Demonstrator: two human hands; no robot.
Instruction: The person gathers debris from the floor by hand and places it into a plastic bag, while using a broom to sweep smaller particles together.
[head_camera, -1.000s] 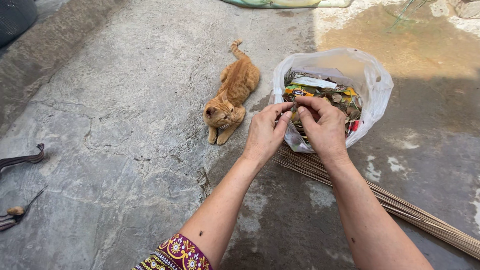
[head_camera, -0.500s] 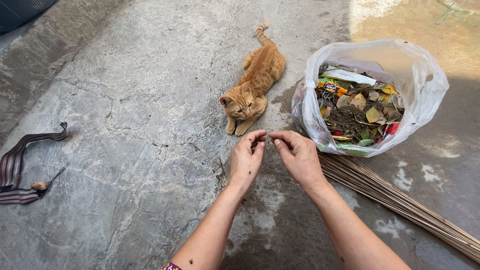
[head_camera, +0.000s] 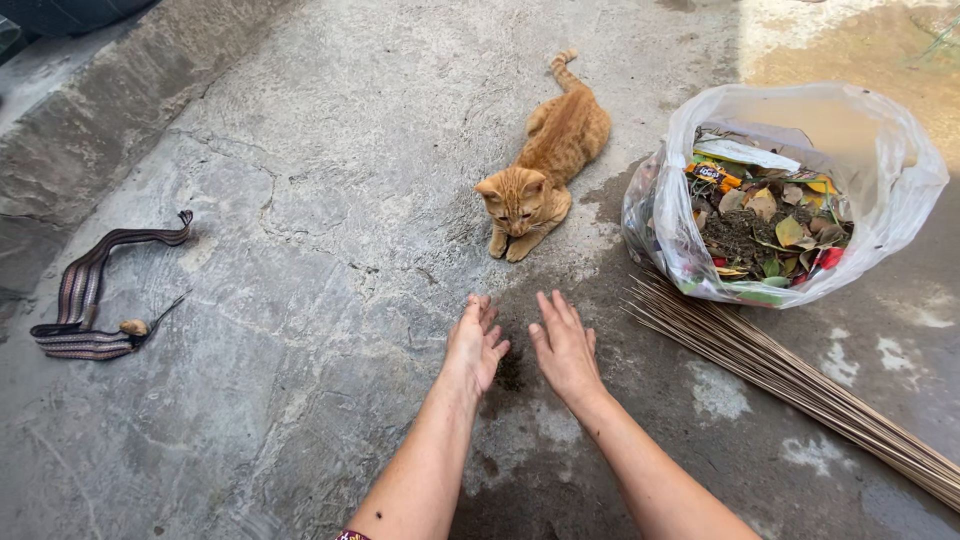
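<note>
Both hands lie low over the concrete floor (head_camera: 300, 250), palms down, near the middle of the scene. The left hand (head_camera: 474, 345) is spread flat with its fingers (head_camera: 478, 312) pointing far, holding nothing. The right hand (head_camera: 564, 345) is just beside it, likewise flat and empty, its fingers (head_camera: 556, 310) stretched out and slightly fanned. Between the two hands sits a small dark heap of dirt (head_camera: 508, 372) on the floor, with the inner edges of the hands close on either side; whether they touch it I cannot tell.

Just beyond the fingertips, an orange tabby cat (head_camera: 545, 165) lies stretched on the concrete, head toward the hands, tail pointing far. To the right of the cat stands an open clear plastic bag (head_camera: 880, 140) filled with dry leaves, soil and coloured wrappers (head_camera: 770, 215). A bundle of thin broom sticks (head_camera: 790, 375) lies on the floor from the bag's near edge out toward the near right corner. Well apart at the left, a striped strap (head_camera: 90, 290) lies curled on the concrete, below a raised concrete kerb (head_camera: 90, 130).
</note>
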